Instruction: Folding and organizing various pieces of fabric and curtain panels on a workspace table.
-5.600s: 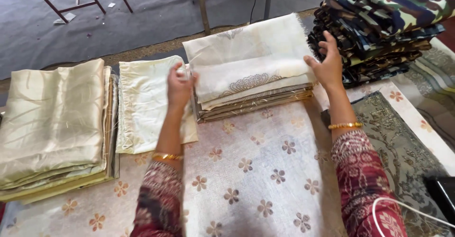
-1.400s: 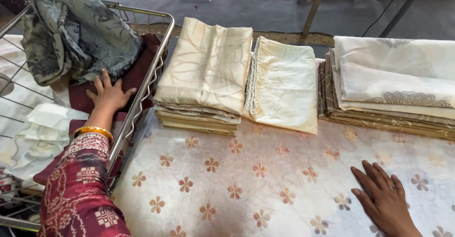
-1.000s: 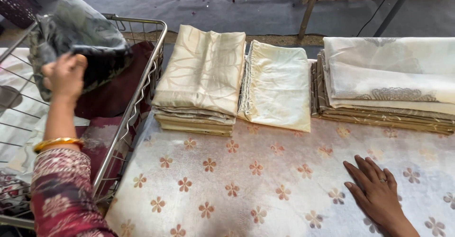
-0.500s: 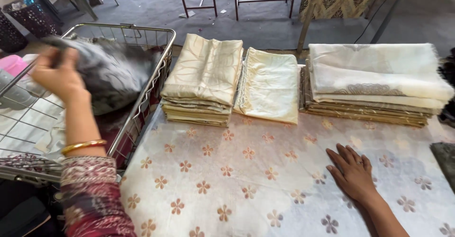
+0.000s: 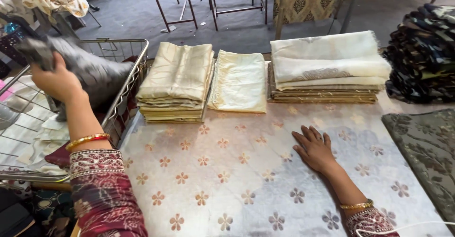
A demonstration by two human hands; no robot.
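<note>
The left hand is closed around a grey cloth, motion-blurred, lifted over the wire cart at the counter's left edge. The right hand lies flat, fingers spread, on the flower-patterned counter cover. Beyond sit folded cream fabric stacks; a dark stack is cut off at right.

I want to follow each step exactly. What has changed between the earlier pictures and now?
The left hand left the cream stacks, went into the wire cart, gripped a grey cloth and lifted it up. The right hand came off the right stack and lies flat on the flowered table cover. The three cream stacks stayed in place.
</note>
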